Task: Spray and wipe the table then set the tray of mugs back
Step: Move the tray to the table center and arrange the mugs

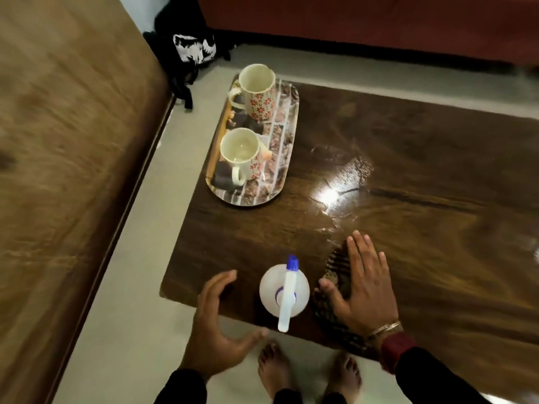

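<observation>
A dark wooden table (408, 170) shows a wet, shiny patch (341, 182) near its middle. A patterned tray (284, 158) sits at the table's left end with two white floral mugs, one farther (258, 93) and one nearer (240, 154). A white spray bottle with a blue nozzle (284, 290) stands upright at the front edge. My left hand (217, 325) is open just left of the bottle, not touching it. My right hand (364, 284) lies flat with spread fingers on a dark striped cloth (335, 265) on the table.
A brown bed or sofa surface (67, 170) fills the left side, with a narrow strip of pale floor between it and the table. A black-and-white bag (192, 48) lies on the floor behind the tray. A red sofa (379, 21) runs along the back. My bare feet (309, 371) stand at the table's front edge.
</observation>
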A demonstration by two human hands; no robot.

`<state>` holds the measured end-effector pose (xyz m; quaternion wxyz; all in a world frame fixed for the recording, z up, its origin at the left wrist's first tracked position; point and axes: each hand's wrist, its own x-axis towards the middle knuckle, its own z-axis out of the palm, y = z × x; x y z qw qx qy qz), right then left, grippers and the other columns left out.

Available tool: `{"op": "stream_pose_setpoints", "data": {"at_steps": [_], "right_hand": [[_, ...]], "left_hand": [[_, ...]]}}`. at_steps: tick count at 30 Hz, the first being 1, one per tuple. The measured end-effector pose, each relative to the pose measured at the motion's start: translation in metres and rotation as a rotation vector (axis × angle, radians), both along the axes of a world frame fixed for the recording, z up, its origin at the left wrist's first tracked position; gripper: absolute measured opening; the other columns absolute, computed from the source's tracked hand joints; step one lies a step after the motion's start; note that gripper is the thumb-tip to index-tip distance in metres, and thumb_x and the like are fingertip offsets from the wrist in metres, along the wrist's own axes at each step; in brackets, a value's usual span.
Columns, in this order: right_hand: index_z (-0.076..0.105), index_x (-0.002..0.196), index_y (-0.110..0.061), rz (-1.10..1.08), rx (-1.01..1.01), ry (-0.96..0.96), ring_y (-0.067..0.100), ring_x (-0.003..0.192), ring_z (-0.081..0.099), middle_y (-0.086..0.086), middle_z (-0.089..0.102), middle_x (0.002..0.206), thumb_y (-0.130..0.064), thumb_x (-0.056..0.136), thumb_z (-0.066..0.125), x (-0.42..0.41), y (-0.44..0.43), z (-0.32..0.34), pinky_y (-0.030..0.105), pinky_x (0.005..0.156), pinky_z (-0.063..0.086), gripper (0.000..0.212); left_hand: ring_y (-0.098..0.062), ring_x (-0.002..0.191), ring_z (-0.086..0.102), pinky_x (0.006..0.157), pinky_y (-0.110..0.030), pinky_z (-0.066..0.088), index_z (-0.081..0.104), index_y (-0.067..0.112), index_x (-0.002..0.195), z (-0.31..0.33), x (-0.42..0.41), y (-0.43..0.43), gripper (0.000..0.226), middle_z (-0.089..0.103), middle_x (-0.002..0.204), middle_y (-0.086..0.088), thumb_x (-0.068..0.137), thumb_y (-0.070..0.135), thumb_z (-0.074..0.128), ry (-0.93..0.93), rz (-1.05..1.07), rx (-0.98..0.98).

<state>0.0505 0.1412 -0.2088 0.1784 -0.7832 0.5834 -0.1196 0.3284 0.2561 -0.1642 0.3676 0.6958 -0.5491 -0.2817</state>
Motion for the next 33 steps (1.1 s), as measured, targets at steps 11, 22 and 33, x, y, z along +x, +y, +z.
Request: {"op": "stream_pose_setpoints", "data": {"at_steps": [11,22,33], "right_hand": [[0.050,0.148,-0.007,0.076,0.052,-0.176,0.030,0.137,0.050,0.013,0.055,0.146,-0.033,0.102,0.059,0.057,-0.185,0.023,0.046,0.117,0.041,0.053],[0.054,0.140,-0.009,0.088,0.155,-0.243,0.020,0.105,0.060,0.007,0.054,0.130,-0.026,0.096,0.071,0.150,-0.380,0.025,0.032,0.093,0.053,0.050],[0.075,0.124,-0.012,0.040,0.238,-0.207,0.016,0.099,0.070,0.006,0.075,0.117,-0.021,0.100,0.066,0.189,-0.447,0.012,0.006,0.068,0.048,0.027]], "left_hand": [[-0.023,0.071,0.071,0.066,-0.023,0.059,0.070,0.012,0.089,0.000,0.011,-0.088,0.014,0.072,0.076,-0.001,0.094,0.025,0.070,0.162,0.837,0.154],[-0.009,0.075,0.077,0.072,-0.032,0.064,0.068,0.020,0.101,-0.019,-0.006,-0.179,0.018,0.077,0.089,0.001,0.094,0.036,0.071,0.528,1.085,0.375],[-0.021,0.083,0.079,0.078,-0.036,0.064,0.062,0.006,0.117,-0.027,-0.010,-0.198,0.029,0.078,0.094,-0.012,0.093,0.016,0.074,0.805,1.018,0.288]]}}
